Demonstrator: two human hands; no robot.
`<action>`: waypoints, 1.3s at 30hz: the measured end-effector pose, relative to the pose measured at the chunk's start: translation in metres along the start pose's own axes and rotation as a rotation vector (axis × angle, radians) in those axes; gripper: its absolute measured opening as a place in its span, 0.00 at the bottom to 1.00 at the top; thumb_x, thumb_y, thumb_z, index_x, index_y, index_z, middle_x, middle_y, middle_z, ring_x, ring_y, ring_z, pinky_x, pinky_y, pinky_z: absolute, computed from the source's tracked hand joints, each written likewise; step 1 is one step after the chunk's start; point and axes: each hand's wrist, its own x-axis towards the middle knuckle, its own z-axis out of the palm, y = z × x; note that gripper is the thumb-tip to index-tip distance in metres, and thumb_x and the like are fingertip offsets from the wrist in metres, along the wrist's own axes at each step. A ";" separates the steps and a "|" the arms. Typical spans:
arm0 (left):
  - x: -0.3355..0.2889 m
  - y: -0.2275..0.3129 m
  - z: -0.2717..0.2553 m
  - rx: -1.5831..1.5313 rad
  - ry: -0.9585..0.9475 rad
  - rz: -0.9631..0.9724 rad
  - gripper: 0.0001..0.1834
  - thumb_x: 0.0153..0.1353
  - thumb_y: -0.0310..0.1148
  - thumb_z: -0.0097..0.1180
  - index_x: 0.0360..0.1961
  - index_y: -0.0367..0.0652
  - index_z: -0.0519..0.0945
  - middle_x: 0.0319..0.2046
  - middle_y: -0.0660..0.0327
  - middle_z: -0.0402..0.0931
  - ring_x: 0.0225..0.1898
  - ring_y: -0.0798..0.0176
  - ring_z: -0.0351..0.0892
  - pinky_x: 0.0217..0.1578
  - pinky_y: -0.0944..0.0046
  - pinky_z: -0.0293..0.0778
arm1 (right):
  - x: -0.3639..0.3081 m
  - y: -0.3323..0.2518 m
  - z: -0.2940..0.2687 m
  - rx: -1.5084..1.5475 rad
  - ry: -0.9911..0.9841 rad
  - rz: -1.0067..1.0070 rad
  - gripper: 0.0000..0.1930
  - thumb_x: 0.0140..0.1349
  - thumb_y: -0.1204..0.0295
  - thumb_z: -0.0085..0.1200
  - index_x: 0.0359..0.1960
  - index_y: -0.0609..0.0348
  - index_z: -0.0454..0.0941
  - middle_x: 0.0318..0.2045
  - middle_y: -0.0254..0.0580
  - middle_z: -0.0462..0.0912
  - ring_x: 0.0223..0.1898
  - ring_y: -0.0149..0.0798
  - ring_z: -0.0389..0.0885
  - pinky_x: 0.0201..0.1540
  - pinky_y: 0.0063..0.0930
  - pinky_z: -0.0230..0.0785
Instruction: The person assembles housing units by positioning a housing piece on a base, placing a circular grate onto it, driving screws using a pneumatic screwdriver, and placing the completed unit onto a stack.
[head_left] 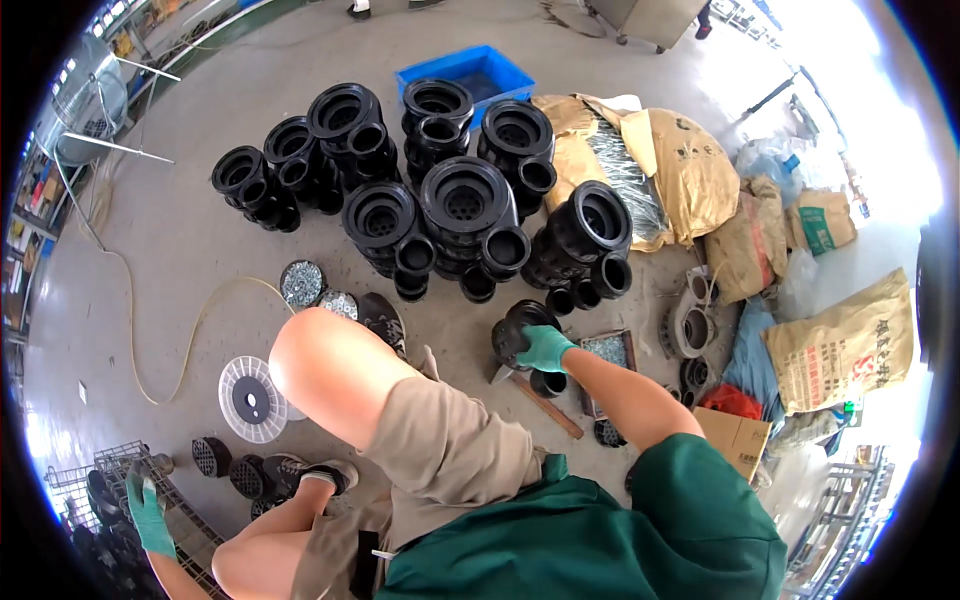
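Note:
My right hand (pixel 545 348), in a green glove, is closed on the side of a black ribbed plastic housing (pixel 518 328) that stands on the floor ahead of me. Its lower part is partly hidden behind the glove. Far to the left, my gloved left hand (pixel 150 515) reaches to a wire basket (pixel 180 500) holding black parts (pixel 88 545). Its fingers look stretched out beside the basket's rim, with nothing visible in them. Several larger black housings with round openings (pixel 465 200) stand grouped beyond my knees.
A blue crate (pixel 510 75) sits behind the housings, beside an open paper sack of metal rods (pixel 625 170). Bowls of small metal parts (pixel 302 284) and a tray of fasteners (pixel 607 352) lie near my legs. A thin hose (pixel 130 300) crosses the floor; sacks (pixel 845 345) crowd the right.

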 end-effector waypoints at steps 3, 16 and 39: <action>-0.006 -0.046 -0.033 0.003 0.104 -0.139 0.37 0.66 0.53 0.60 0.73 0.58 0.64 0.69 0.69 0.65 0.65 0.63 0.64 0.49 0.55 0.66 | 0.029 0.017 0.028 -0.185 0.138 -0.082 0.23 0.52 0.63 0.64 0.49 0.61 0.79 0.49 0.57 0.82 0.53 0.57 0.79 0.56 0.45 0.72; -0.048 -0.176 -0.076 0.169 0.034 -0.228 0.28 0.69 0.26 0.54 0.69 0.35 0.65 0.61 0.57 0.73 0.58 0.61 0.73 0.59 0.63 0.68 | 0.073 0.042 0.061 -0.646 0.132 -0.124 0.15 0.57 0.74 0.59 0.48 0.50 0.80 0.50 0.42 0.79 0.54 0.48 0.78 0.58 0.41 0.70; -0.123 -0.223 0.037 -0.001 0.048 -0.443 0.24 0.68 0.25 0.55 0.65 0.34 0.69 0.57 0.56 0.76 0.56 0.62 0.75 0.57 0.63 0.72 | 0.010 0.026 0.173 -0.348 -0.261 0.102 0.19 0.63 0.67 0.56 0.56 0.54 0.75 0.63 0.50 0.68 0.63 0.56 0.72 0.60 0.47 0.73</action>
